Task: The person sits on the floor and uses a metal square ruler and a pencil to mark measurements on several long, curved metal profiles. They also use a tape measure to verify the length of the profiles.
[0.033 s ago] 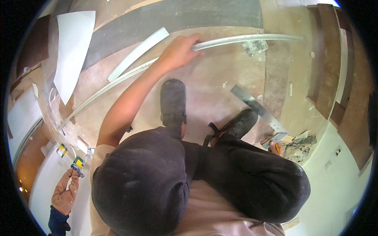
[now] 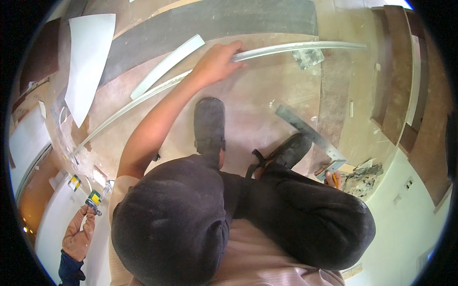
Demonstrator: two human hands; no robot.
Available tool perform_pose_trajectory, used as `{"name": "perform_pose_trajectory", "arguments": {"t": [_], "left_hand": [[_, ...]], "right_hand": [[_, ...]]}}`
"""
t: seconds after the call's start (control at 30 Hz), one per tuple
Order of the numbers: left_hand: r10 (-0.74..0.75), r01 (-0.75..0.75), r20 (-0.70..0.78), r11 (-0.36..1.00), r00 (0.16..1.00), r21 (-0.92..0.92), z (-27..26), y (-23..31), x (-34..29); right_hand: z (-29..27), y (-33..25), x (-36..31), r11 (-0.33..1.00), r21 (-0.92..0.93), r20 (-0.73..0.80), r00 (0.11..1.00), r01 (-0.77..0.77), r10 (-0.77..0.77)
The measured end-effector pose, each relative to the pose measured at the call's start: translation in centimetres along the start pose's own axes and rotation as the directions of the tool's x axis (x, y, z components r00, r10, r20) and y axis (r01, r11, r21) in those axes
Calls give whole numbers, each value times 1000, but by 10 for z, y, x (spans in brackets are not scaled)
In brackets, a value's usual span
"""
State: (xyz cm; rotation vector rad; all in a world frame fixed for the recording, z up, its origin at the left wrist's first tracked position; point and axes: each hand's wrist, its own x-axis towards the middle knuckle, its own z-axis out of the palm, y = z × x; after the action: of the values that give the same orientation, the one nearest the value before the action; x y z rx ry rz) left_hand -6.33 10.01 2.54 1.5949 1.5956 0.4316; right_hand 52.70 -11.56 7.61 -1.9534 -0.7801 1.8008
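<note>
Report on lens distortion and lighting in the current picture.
Head view: blackness fills the corners; the long metal strip looks bowed, perhaps partly from the lens; the white sheet reads bright with little surface detail; the dark trousers lose most detail too.

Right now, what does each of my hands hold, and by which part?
Your left hand holds the strip near its middle; your right hand holds the square by its stock, and apparently a pencil, its held part unclear.

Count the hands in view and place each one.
3: the left hand on the metal strip, the right hand holding the metal square, a co-worker's hand at lower left.
</note>
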Motion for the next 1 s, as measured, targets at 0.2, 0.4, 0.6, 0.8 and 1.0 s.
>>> {"name": "perform_pose_trajectory", "arguments": {"t": [0.2,0.4,0.6,0.8,1.0], "left_hand": [[-6,6,-10,1000,1000,-21,-2,0,7],[142,-132,-156,989,977,72,17,-19,5],[178,-156,-282,983,943,101,30,-23,0],[202,-164,-290,975,935,149,33,-23,-2],[273,-225,-324,958,906,178,40,-26,-6]], "right_hand": [[23,-25,30,994,-90,111,993,56,-46],[43,-48,76,973,-191,244,966,130,-81],[56,-74,103,913,-347,348,933,215,-88],[62,-78,115,889,-383,386,918,250,-92],[68,-64,127,959,-239,287,954,155,-83]]}}
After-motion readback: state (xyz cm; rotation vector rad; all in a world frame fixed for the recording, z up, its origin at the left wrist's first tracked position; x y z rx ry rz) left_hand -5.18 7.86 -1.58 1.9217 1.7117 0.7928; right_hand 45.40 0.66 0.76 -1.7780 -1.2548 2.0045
